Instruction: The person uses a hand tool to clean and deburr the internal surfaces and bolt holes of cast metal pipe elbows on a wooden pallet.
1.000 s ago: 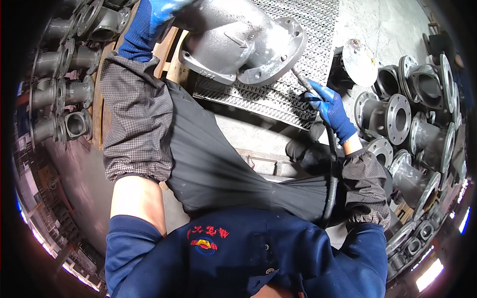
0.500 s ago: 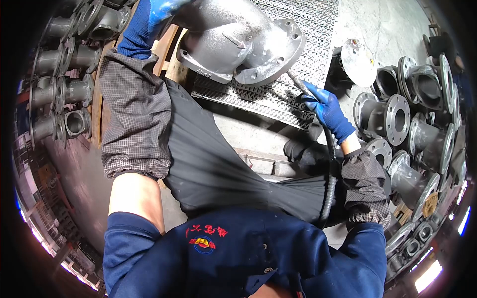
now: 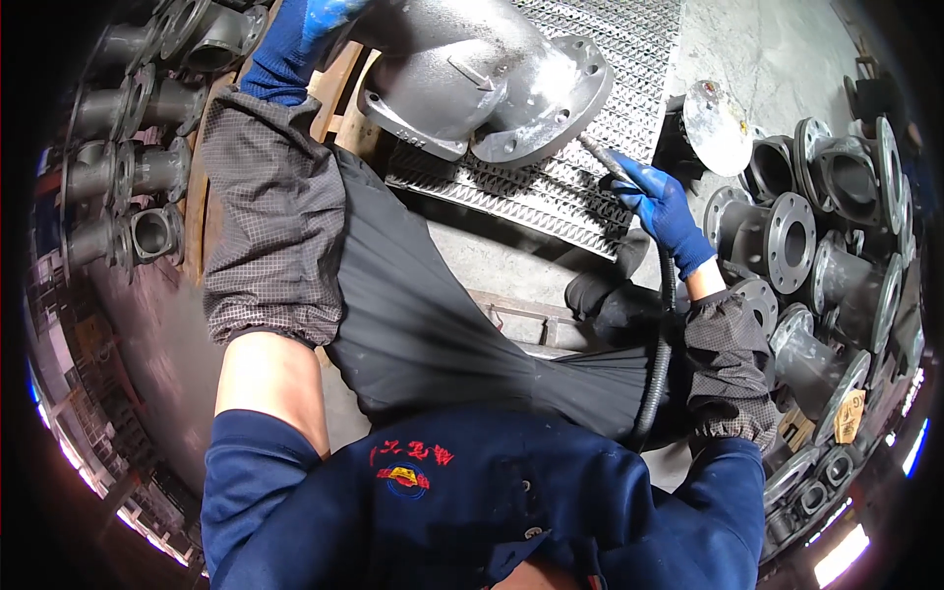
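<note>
Head view: a flanged casting (image 3: 457, 84) lies on the grated table (image 3: 634, 74); the left hand (image 3: 324, 20) is at its upper left, grip unclear; at its lower right, the right hand (image 3: 664, 211) clasps a hose-fed tool (image 3: 602, 155), apparently working the flange (image 3: 539, 140); steadiness seems needed next.

Strong light floods the middle here, and what a glare on my grey casting (image 3: 457, 79): its flange (image 3: 575, 98) burns almost white! The metal grating (image 3: 634, 54) glitters, the pale floor (image 3: 777, 59) looks washed out, and the round plate (image 3: 716, 128) flashes too. Deep shadow lies below the grating's near edge, while my black trousers (image 3: 423, 305) swallow the light. My gloved right hand (image 3: 674, 216) shows fairly sharp, bright blue on the knuckles. Out toward the rim, straight lines bow and detail softens; a bright patch (image 3: 843, 558) blazes low right, and the corners drop to black.
</note>
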Demonstrator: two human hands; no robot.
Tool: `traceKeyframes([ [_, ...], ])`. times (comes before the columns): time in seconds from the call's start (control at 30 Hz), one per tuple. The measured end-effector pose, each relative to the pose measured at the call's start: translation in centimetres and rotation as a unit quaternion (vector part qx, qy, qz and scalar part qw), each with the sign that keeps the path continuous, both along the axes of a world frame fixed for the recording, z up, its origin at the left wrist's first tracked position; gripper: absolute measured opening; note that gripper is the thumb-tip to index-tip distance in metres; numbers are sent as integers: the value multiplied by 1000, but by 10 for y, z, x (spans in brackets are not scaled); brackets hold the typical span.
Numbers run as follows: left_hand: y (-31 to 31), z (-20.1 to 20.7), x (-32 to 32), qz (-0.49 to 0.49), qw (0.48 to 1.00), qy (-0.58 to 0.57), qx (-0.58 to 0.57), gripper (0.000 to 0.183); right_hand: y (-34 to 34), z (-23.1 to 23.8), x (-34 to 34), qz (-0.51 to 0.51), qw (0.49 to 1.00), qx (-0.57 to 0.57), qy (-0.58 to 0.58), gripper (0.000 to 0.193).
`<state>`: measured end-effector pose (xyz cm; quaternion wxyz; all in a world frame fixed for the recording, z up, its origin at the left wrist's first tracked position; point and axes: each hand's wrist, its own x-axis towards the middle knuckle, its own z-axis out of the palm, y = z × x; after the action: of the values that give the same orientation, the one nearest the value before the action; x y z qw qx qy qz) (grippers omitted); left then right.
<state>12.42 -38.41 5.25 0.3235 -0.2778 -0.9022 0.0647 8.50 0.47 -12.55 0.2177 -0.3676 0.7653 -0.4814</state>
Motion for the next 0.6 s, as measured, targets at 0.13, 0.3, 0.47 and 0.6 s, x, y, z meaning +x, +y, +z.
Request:
traceKeyframes([
  [0.13,-8,-6,-1,3,1000,13,-12,44,0,14,-3,15,996,39,76,54],
  [0.3,-6,2,4,12,999,-33,10,41,26,21,-4,-40,985,67,-153,45],
  [0.47,-10,-11,9,-2,999,-4,33,35,44,64,10,-182,957,72,-214,37],
  [0.6,4,-15,8,49,992,-25,110,36,21,115,27,-256,942,28,-215,35],
])
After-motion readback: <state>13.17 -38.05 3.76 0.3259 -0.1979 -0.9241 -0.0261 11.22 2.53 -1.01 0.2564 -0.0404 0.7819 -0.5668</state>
